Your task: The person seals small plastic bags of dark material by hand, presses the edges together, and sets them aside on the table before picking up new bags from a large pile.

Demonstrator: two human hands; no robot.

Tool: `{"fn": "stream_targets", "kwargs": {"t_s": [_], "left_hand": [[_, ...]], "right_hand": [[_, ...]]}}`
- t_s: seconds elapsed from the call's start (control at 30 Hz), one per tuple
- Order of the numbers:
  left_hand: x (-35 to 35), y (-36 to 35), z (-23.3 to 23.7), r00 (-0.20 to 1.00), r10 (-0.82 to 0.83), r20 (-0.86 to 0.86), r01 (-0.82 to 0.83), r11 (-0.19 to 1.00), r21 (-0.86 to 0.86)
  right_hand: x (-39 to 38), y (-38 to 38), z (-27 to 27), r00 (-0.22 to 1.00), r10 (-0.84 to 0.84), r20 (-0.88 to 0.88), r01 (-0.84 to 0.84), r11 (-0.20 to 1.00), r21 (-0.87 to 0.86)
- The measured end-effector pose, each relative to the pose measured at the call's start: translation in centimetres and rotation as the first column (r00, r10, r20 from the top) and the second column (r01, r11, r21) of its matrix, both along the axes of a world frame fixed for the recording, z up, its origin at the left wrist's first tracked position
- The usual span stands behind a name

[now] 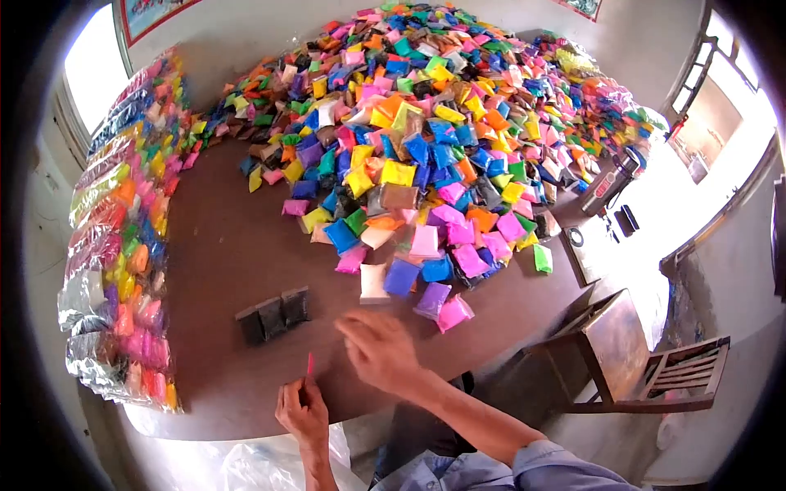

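Near the table's front edge, my left hand point(303, 412) is closed around a thin pink strip point(310, 363) that sticks up from its fingertips. My right hand point(379, 350) hovers to the right of it, slightly blurred, with its fingers curled; whether it holds anything is hidden. Several black packets point(273, 316) lie side by side on the brown table point(221, 237), left of my right hand. Just beyond that hand is a white packet point(374, 284), with a purple packet point(432, 301) and a pink packet point(454, 313) to its right.
A big heap of colourful packets point(397, 173) covers the table's back. Bagged packets point(123, 278) line the left edge. A thermos point(607, 184) and a tape roll point(576, 237) are at the right, near a wooden chair point(618, 348). Clear plastic point(262, 464) lies below the front edge.
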State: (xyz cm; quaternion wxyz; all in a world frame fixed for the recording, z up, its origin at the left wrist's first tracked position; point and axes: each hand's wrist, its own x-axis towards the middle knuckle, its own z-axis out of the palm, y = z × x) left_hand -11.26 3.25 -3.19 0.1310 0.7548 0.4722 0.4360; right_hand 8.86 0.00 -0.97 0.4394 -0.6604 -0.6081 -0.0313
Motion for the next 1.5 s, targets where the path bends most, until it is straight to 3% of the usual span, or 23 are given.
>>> {"fn": "stream_targets", "kwargs": {"t_s": [0.1, 0.17, 0.3, 0.5, 0.67, 0.73, 0.77, 0.8, 0.83, 0.87, 0.9, 0.93, 1.0, 1.13, 1.2, 1.27, 1.3, 1.33, 1.37, 1.5], "left_hand": [[0.4, -0.4, 1.0, 1.0, 0.005, -0.023, -0.006, 1.0, -0.02], [0.8, -0.4, 1.2, 1.0, -0.005, -0.02, 0.005, 0.999, -0.04], [0.6, -0.2, 0.1, 0.999, 0.006, -0.046, -0.004, 1.0, 0.029], [0.5, 0.0, 0.2, 0.996, 0.016, -0.082, -0.013, 0.999, 0.033], [0.4, -0.1, 0.0, 0.997, 0.005, -0.081, -0.002, 0.999, 0.037], [0.4, 0.0, 0.1, 0.996, 0.01, -0.093, -0.006, 0.999, 0.046], [0.4, -0.1, 0.2, 0.996, 0.009, -0.093, -0.005, 0.999, 0.047], [0.6, -0.2, 0.3, 0.994, 0.018, -0.104, -0.011, 0.998, 0.068], [0.8, -0.3, 0.5, 0.993, 0.026, -0.114, -0.015, 0.996, 0.09], [0.9, -0.4, 0.6, 0.993, 0.021, -0.117, -0.01, 0.996, 0.094], [1.1, -0.5, 0.7, 0.99, 0.024, -0.136, -0.01, 0.994, 0.106], [1.2, -0.6, 0.8, 0.988, 0.031, -0.154, -0.012, 0.993, 0.12], [1.0, -0.6, 0.6, 0.978, 0.032, -0.205, -0.007, 0.993, 0.119], [1.6, -0.8, 2.0, 0.941, 0.026, -0.337, 0.044, 0.979, 0.199], [2.2, -1.2, 2.1, 0.95, 0.005, -0.313, 0.057, 0.98, 0.19], [4.2, -2.5, 3.1, 0.966, -0.136, -0.218, 0.178, 0.967, 0.184], [5.5, -3.1, 3.3, 0.969, -0.121, -0.214, 0.163, 0.967, 0.194], [6.9, -3.7, 3.4, 0.967, -0.233, 0.104, 0.246, 0.958, -0.145], [7.7, -3.9, 3.5, 0.875, -0.215, 0.433, 0.407, 0.813, -0.418], [9.5, -2.8, 2.4, 0.853, -0.202, 0.481, 0.468, 0.701, -0.538]], "right_hand": [[4.5, -4.2, 1.0, 0.974, -0.222, -0.051, 0.224, 0.974, 0.03], [8.7, -6.1, 0.2, 0.884, -0.468, -0.011, 0.468, 0.883, 0.047], [14.4, -7.9, 0.7, 0.858, -0.508, 0.08, 0.513, 0.856, -0.065], [16.8, -6.9, -0.1, 0.838, -0.503, 0.209, 0.537, 0.828, -0.16], [17.8, -7.2, 0.0, 0.817, -0.545, 0.188, 0.572, 0.806, -0.152], [17.7, -7.7, 1.3, 0.81, -0.582, 0.073, 0.586, 0.798, -0.137], [17.3, -8.2, 2.1, 0.797, -0.595, 0.106, 0.6, 0.799, -0.03], [16.7, -8.6, 2.7, 0.796, -0.596, 0.105, 0.601, 0.799, -0.029], [15.8, -9.2, 3.0, 0.837, -0.524, -0.155, 0.506, 0.851, -0.144], [14.9, -9.8, 2.8, 0.797, -0.441, -0.414, 0.38, 0.898, -0.223], [13.8, -9.7, 1.4, 0.82, -0.34, -0.46, 0.333, 0.938, -0.099], [12.4, -10.0, 0.8, 0.818, -0.34, -0.465, 0.336, 0.937, -0.093], [9.4, -10.2, -0.2, 0.645, -0.171, -0.745, 0.128, 0.985, -0.115], [4.3, -9.8, -0.2, 0.554, -0.085, -0.828, 0.027, 0.996, -0.085], [3.2, -9.2, -0.8, 0.553, -0.061, -0.831, -0.093, 0.987, -0.134], [2.8, -8.9, -0.1, 0.555, -0.088, -0.827, -0.147, 0.968, -0.201], [2.7, -8.7, -0.4, 0.656, -0.053, -0.753, -0.115, 0.979, -0.168], [2.5, -8.6, -0.8, 0.747, -0.022, -0.664, -0.087, 0.988, -0.13], [2.6, -8.5, -1.6, 0.775, 0.0, -0.632, -0.101, 0.987, -0.124], [2.7, -8.9, -0.1, 0.787, 0.052, -0.615, -0.089, 0.996, -0.03]]}}
